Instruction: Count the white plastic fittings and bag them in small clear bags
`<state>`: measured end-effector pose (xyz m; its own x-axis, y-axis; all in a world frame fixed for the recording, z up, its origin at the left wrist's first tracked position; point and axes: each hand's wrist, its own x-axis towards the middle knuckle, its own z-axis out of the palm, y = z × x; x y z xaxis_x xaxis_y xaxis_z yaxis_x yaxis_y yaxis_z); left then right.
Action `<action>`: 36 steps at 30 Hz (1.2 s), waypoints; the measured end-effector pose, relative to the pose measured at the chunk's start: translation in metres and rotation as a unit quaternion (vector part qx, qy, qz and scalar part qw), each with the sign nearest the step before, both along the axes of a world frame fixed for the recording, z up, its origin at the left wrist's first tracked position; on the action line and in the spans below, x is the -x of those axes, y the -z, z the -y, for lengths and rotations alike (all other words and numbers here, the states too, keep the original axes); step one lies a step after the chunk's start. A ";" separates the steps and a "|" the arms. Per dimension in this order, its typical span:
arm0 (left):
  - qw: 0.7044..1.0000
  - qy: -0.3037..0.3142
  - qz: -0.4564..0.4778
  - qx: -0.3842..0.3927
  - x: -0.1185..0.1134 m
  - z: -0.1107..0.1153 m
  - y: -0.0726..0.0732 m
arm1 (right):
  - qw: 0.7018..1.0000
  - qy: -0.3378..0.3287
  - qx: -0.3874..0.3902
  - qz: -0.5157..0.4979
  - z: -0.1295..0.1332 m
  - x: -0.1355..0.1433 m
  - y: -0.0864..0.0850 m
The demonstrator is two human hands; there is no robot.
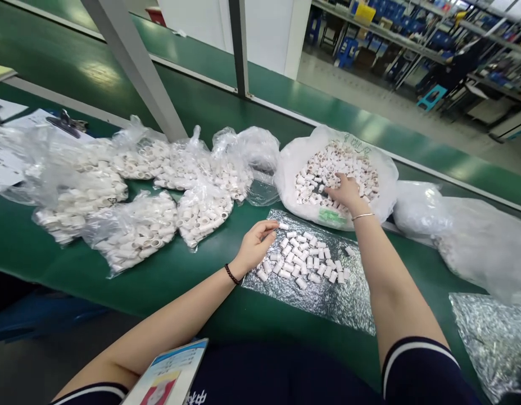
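Observation:
Several small white tubes (298,253) lie spread over a silvery plastic bag (327,301) on the green bench. At the bag's upper left edge, my left hand (259,242) pinches one white tube (282,226) between thumb and fingers. Farther back, my right hand (345,191) reaches into a wide, opened white plastic bag (291,169) full of loose white tubes (361,174). Its fingers point down among the tubes, curled; whether they grip one is hidden. Green handwriting marks this bag.
Clear bags filled with white tubes (142,230) crowd the left side. More translucent bags (483,236) and another silvery bag (483,337) lie to the right. A clipboard (66,124) with papers is at far left. Metal posts (239,50) rise behind.

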<state>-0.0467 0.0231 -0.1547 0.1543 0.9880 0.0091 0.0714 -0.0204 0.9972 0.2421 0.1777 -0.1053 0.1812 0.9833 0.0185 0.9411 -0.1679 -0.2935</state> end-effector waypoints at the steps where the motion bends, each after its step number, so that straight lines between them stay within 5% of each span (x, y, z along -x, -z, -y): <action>1: 1.000 0.004 -0.002 0.004 0.000 0.000 0.000 | 1.000 -0.002 0.001 0.016 -0.009 0.003 0.003; 12: 0.999 0.028 -0.029 0.013 0.001 0.000 0.001 | 0.995 -0.037 -0.033 0.091 -0.043 0.023 0.031; 36: 0.997 0.040 -0.061 -0.012 0.001 0.001 0.001 | 0.996 -0.035 0.063 0.061 -0.041 0.029 0.019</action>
